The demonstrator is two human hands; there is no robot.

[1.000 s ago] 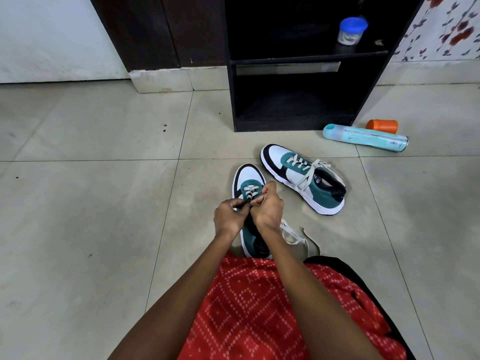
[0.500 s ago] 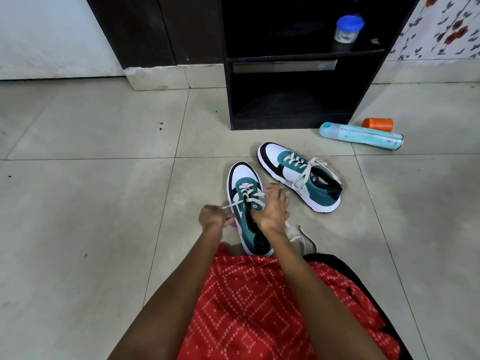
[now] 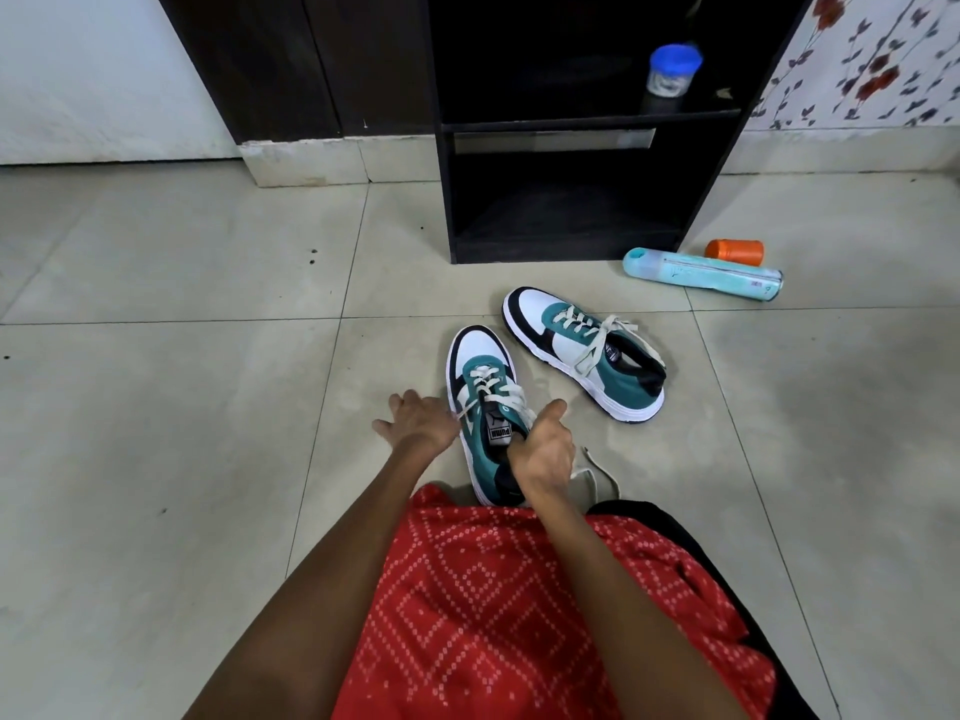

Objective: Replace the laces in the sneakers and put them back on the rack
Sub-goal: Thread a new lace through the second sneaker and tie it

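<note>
The near teal, white and black sneaker (image 3: pixel 480 366) lies on the floor in front of my knees, toe pointing away, laced with a cream lace (image 3: pixel 496 392). My left hand (image 3: pixel 421 426) is at its left side, fingers spread, and one lace end runs taut to its thumb side. My right hand (image 3: pixel 543 452) sits over the sneaker's collar, fingers curled round the other lace end, thumb up. The second sneaker (image 3: pixel 582 350) lies laced to the right, toe towards the black rack (image 3: pixel 566 122). A loose lace (image 3: pixel 597 478) lies right of my right wrist.
A blue-lidded jar (image 3: pixel 670 70) stands on the rack's upper shelf. On the floor right of the rack lie a light-blue bottle (image 3: pixel 704 275) and an orange cap (image 3: pixel 735 252). My red patterned garment (image 3: pixel 519 605) fills the foreground. Tiled floor stretches to the left.
My hands were together over the near sneaker's laces. They have pulled apart, the left hand drawing a lace end out to the left and the right hand dropping back to the collar.
</note>
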